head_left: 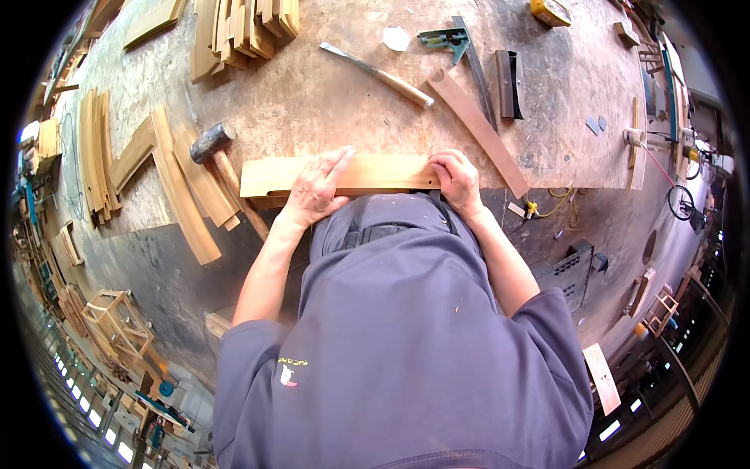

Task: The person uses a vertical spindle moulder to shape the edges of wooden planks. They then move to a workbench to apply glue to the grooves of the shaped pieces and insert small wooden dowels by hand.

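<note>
A pale wooden board (pixel 383 169) lies crosswise at the bench's near edge, right in front of my body. A groove runs along its near side, and a small dark hole shows close to its right end. My left hand (pixel 316 187) spans the board left of the middle, fingers across the top and thumb at the near edge. At the right end, my right hand (pixel 457 180) is closed round the board with curled fingers. Just left of the board rests a mallet (pixel 213 144) with a dark head, its wooden handle pointing toward me.
Beyond the board lie a wood-handled chisel (pixel 380 76), a combination square (pixel 469 59), a brown wood strip (pixel 480 129) and a dark channel-shaped piece (pixel 509 84). Stacked wooden pieces (pixel 242 31) stand at the far left; more boards (pixel 183 184) lie beside the mallet. A yellow tool (pixel 551 12) sits far right.
</note>
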